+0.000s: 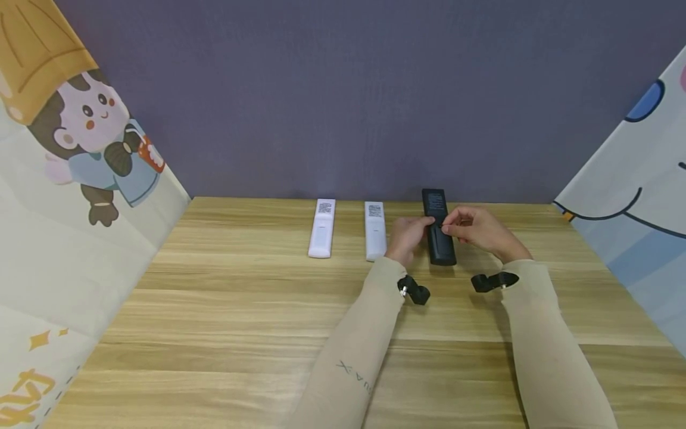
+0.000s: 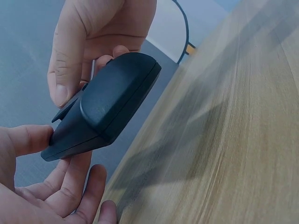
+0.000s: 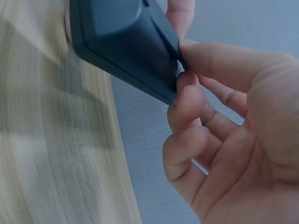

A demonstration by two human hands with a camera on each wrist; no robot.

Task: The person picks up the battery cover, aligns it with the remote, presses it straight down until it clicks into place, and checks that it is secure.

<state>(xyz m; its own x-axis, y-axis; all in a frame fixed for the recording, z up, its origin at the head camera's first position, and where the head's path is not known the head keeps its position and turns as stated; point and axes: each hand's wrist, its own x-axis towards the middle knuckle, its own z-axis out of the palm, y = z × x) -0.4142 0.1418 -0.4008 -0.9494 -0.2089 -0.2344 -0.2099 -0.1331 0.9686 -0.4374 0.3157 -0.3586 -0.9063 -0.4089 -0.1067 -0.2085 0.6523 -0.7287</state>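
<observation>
A black remote control (image 1: 442, 253) is held back side up, its printed label at the far end. My left hand (image 1: 406, 238) grips it from the left, thumb on the near face and fingers beneath, as the left wrist view shows. From the other side my right hand (image 1: 482, 231) pinches the remote's battery cover (image 3: 167, 36) between thumb and forefinger. That cover is tilted up from the body at one end. What lies under it is hidden. In the left wrist view the remote casts a shadow on the tabletop and appears raised above it.
Two white remote controls, a left one (image 1: 321, 229) and a middle one (image 1: 375, 223), lie back side up on the wooden table (image 1: 241, 310). A dark grey panel (image 1: 343, 101) rises behind the table. Printed cloths stand at the left (image 1: 64, 238) and right (image 1: 643, 238).
</observation>
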